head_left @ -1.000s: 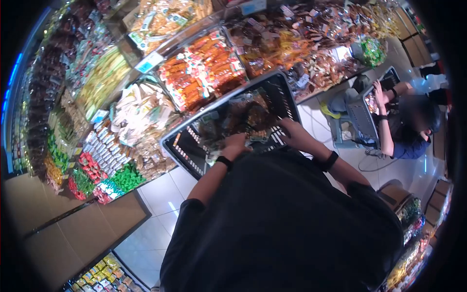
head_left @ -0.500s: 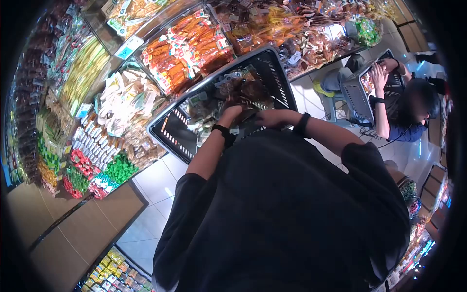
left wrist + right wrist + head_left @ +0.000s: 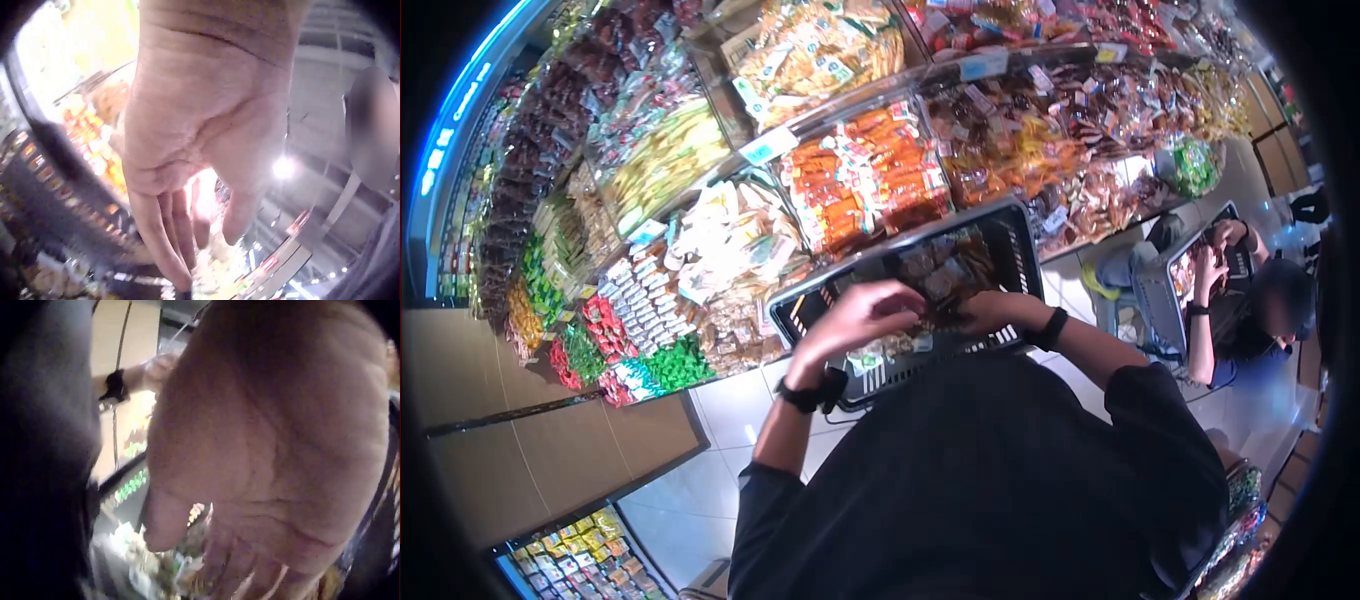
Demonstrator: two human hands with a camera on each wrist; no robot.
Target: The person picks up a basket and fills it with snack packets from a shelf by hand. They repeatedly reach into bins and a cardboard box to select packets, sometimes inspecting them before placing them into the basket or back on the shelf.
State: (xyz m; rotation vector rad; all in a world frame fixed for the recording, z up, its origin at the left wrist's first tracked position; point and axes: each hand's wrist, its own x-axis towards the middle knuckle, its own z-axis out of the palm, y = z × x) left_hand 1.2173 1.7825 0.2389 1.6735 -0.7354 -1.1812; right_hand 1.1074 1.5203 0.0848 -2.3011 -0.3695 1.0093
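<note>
A black shopping basket (image 3: 1018, 245) stands against the display, with several clear-wrapped packs of brown food (image 3: 945, 272) inside. Over its left part hovers my left hand (image 3: 865, 315), fingers loosely extended. The left wrist view shows that hand's palm and fingers (image 3: 150, 231) with nothing held between them. My right hand (image 3: 1010, 312) reaches down into the basket, its fingers among the packs. In the right wrist view its thumb (image 3: 165, 525) stands apart from the fingers, whose tips are out of sight. A pack with a green label (image 3: 865, 360) lies at the basket's near left.
Behind the basket, a sloped display holds orange-red packs (image 3: 865, 180), pale white packs (image 3: 735, 235) and small green-wrapped items (image 3: 680, 365). At the right, another person (image 3: 1230, 350) handles a grey basket (image 3: 1165, 300). A lower shelf of small packs (image 3: 580, 555) stands at the near left.
My left hand has risen out of the basket and moved left above it. My right hand went from the basket's right side in among the packs and stays there.
</note>
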